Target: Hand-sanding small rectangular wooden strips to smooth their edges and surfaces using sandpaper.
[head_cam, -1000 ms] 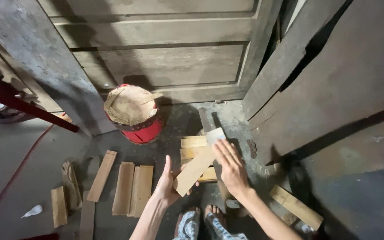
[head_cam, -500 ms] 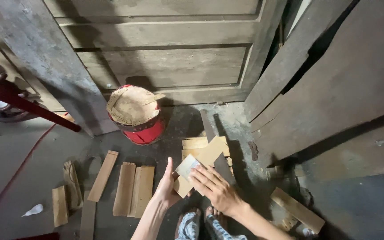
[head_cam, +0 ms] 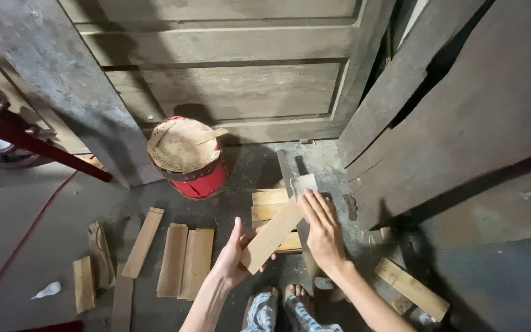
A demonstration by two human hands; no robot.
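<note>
My left hand [head_cam: 233, 257] grips the lower end of a pale wooden strip [head_cam: 270, 237], which tilts up to the right. My right hand [head_cam: 322, 233] lies flat over the strip's upper end, its fingers pressing a small grey sheet [head_cam: 304, 182] that looks like sandpaper against the wood. Under the strip, a low stack of similar wooden pieces [head_cam: 268, 204] rests on the dark floor. My bare feet [head_cam: 278, 304] show at the bottom edge.
A red drum-like container with a worn tan top [head_cam: 185, 155] stands by a wooden door [head_cam: 216, 92]. Several slats [head_cam: 185, 261] lie on the floor at left, one plank [head_cam: 411, 287] at right. Boards [head_cam: 462, 117] lean at right. A red hose [head_cam: 16, 243] runs along the left.
My right hand slid the grey sheet down the strip toward my left hand, then back up to the strip's far end. The left hand kept its hold.
</note>
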